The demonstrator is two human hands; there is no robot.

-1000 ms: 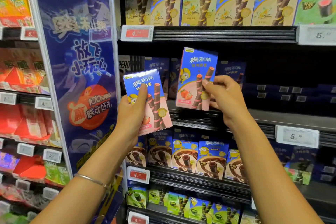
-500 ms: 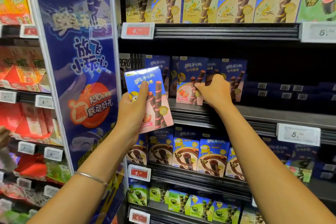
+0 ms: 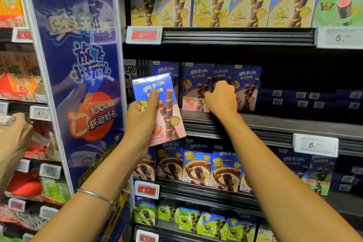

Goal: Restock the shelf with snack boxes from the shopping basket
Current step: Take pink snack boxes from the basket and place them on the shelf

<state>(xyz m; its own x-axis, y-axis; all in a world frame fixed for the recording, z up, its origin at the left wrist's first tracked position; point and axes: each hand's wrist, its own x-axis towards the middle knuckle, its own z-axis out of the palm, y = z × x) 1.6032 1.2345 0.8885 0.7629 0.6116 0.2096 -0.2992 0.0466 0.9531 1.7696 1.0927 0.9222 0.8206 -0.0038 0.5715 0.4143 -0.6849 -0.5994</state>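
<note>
My left grip (image 3: 140,122) clamps the spare box (image 3: 164,104) upright, near and left of the shelf (image 3: 275,124); my right grip (image 3: 221,98), farther in, pinches the shelved box (image 3: 193,82).

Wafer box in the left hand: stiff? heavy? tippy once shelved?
Probably stiff: the wafer box shows flat faces in the grip of the left hand. Likely light: one hand holds it up. Tall and thin like the shelved box the right hand holds, so apt to tip if nudged.
</note>
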